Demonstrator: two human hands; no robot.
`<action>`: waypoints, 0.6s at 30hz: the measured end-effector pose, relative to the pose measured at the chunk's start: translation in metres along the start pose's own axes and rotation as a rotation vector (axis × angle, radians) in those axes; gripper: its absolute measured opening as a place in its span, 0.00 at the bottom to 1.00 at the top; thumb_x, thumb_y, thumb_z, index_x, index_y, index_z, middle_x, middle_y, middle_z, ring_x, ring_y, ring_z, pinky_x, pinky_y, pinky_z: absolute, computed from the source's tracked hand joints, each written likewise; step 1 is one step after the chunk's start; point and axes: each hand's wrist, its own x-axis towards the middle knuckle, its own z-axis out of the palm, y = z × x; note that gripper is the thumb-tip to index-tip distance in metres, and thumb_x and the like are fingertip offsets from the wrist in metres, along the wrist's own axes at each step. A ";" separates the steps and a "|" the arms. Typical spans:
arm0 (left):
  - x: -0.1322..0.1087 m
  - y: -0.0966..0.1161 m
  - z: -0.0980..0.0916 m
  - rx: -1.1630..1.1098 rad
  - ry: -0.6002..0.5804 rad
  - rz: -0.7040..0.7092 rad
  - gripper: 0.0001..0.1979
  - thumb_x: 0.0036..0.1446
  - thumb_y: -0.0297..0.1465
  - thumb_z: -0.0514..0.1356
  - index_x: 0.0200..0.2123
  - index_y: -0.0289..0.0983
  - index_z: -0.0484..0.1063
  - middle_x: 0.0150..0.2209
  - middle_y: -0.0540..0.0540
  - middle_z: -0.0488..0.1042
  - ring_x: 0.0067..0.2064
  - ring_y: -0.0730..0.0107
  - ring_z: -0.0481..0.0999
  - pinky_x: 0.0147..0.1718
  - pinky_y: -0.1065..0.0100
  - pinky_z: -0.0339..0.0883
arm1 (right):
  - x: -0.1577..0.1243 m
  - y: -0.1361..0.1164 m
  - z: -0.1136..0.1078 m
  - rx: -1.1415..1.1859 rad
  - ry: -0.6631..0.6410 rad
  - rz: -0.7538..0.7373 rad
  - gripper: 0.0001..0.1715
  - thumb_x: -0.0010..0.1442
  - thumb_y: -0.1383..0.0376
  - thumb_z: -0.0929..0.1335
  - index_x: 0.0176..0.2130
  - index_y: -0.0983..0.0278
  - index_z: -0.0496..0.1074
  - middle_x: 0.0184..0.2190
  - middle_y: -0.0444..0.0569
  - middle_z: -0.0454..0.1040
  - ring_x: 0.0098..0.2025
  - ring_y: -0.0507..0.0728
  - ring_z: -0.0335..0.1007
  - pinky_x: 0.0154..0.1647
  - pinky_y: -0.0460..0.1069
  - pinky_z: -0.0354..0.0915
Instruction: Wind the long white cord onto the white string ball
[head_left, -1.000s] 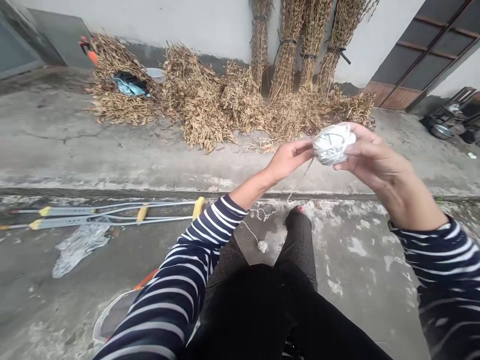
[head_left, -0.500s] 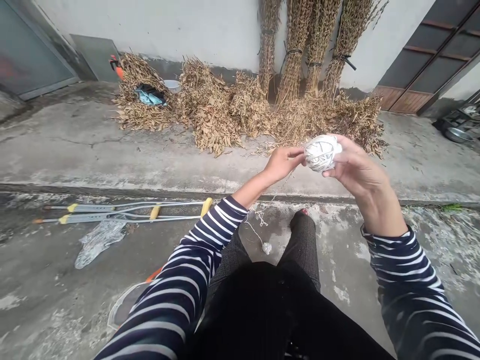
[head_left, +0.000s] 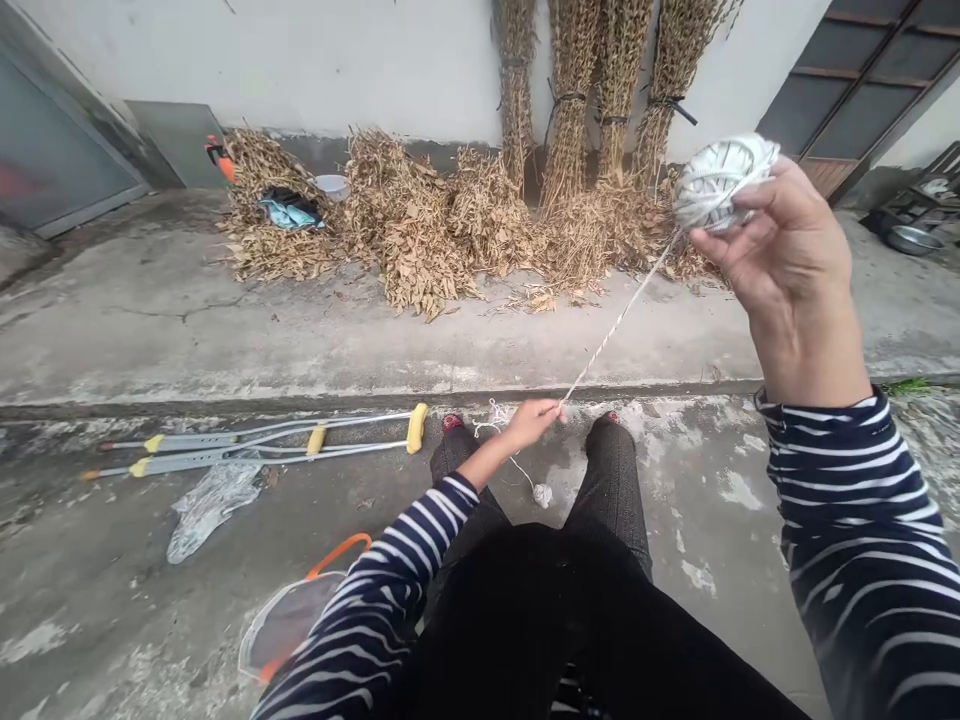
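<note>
One big ball [head_left: 724, 182] is gripped from its right side by the right hand [head_left: 796, 240]; below and left of the big ball, the left hand [head_left: 531, 424] pinches the taut string [head_left: 619, 320] running down from it

Two hands are in view, one left hand [head_left: 534, 422] and one right hand [head_left: 796, 235], along with two striped sleeves [head_left: 847, 500]. The balls of white cord [head_left: 724, 185] number two — one large, one small — and one taut strand [head_left: 621, 318] shows. There are two trouser legs [head_left: 611, 480] and two shoes [head_left: 612, 418]. Crutches [head_left: 193, 442] come to two, bundles of dry stalks [head_left: 571, 115] to four. The heaps of dry plants [head_left: 420, 240] run together — their number cannot be told. Of single things there are one clear plastic bag [head_left: 214, 505], one blue cloth [head_left: 289, 212], one orange handle [head_left: 337, 550], one white basin [head_left: 330, 183] and one metal basin [head_left: 913, 240].
</note>
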 end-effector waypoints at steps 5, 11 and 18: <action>-0.035 -0.053 0.004 0.136 -0.070 -0.190 0.15 0.56 0.44 0.62 0.27 0.41 0.78 0.34 0.47 0.82 0.43 0.58 0.79 0.50 0.60 0.69 | 0.029 -0.022 -0.014 -0.082 0.004 -0.157 0.25 0.50 0.61 0.76 0.45 0.51 0.67 0.50 0.38 0.77 0.55 0.58 0.67 0.58 0.56 0.72; -0.038 0.025 -0.045 0.116 -0.448 -0.024 0.18 0.56 0.50 0.65 0.37 0.43 0.85 0.40 0.46 0.85 0.42 0.60 0.81 0.48 0.64 0.70 | 0.041 -0.048 0.004 0.050 0.039 -0.207 0.32 0.40 0.68 0.76 0.45 0.55 0.68 0.48 0.44 0.76 0.49 0.57 0.72 0.44 0.53 0.78; -0.027 0.048 -0.083 0.246 -0.342 -0.018 0.14 0.58 0.43 0.65 0.41 0.43 0.85 0.46 0.45 0.85 0.52 0.53 0.81 0.57 0.59 0.70 | 0.018 -0.025 0.019 0.053 -0.164 -0.004 0.34 0.43 0.67 0.76 0.51 0.56 0.72 0.53 0.47 0.77 0.48 0.57 0.76 0.39 0.49 0.80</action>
